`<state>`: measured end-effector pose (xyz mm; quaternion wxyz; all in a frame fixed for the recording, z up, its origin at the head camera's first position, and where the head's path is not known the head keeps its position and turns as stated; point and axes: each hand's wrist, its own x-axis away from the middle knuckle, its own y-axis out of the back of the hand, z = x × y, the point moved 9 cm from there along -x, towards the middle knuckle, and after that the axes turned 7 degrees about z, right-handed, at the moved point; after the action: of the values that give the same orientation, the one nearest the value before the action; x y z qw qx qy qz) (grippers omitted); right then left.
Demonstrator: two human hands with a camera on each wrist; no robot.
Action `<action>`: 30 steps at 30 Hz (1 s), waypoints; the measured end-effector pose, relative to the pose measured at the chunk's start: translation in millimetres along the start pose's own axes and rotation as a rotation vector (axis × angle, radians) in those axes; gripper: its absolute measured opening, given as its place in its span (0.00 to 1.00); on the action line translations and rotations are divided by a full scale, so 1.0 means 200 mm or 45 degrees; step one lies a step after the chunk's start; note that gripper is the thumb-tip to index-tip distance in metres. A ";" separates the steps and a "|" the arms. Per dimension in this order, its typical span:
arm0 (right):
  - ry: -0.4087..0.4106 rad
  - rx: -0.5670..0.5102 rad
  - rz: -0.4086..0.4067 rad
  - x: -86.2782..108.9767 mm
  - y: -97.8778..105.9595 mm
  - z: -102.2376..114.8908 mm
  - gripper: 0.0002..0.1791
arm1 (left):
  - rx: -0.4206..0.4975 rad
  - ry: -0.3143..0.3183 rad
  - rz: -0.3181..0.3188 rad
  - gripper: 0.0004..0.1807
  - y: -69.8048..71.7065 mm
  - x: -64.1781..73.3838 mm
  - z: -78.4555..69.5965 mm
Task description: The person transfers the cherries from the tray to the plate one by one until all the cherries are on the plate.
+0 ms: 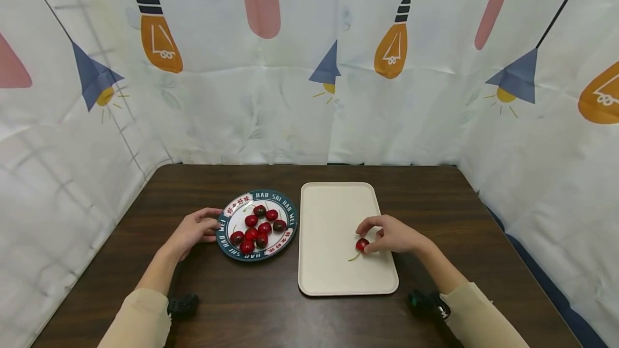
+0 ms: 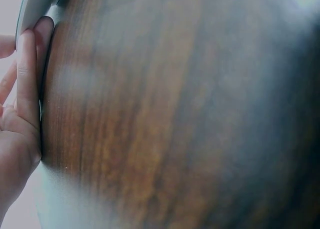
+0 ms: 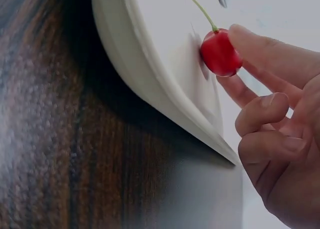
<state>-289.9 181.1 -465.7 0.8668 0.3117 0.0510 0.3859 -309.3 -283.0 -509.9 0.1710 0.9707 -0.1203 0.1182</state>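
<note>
A round plate (image 1: 289, 236) with a dark teal lettered rim bears several red and dark cherries (image 1: 251, 234), some with stems. At its left edge, my left hand (image 1: 197, 230) touches the rim with fairly straight fingers. In the left wrist view, the fingertips (image 2: 44, 29) lie at the plate's edge (image 2: 37, 6), low over the tabletop. Over the cream tray (image 1: 333, 267), my right hand (image 1: 394, 234) pinches a bright red cherry (image 3: 220, 54) between thumb and finger. The cherry's green stem (image 3: 200, 8) points away from the hand. Whether the cherry touches the tray I cannot tell.
Both plate and tray stand on a dark wooden table (image 1: 232, 305), the tray right of the plate with a narrow gap between. A white curtain (image 1: 290, 111) printed with lamps and bulbs hangs behind and at both sides.
</note>
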 end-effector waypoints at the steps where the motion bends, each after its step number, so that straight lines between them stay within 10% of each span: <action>1: 0.002 -0.001 0.006 0.00 0.00 0.00 0.18 | 0.000 0.000 -0.001 0.30 0.00 0.00 0.00; 30: 0.013 0.046 -0.138 -0.14 0.06 0.07 0.13 | 0.002 -0.002 -0.012 0.29 0.01 0.01 -0.01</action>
<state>-311.9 160.6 -453.0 0.8803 0.3223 0.0791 0.3390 -308.0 -283.8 -506.5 0.1707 0.9715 -0.1160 0.1167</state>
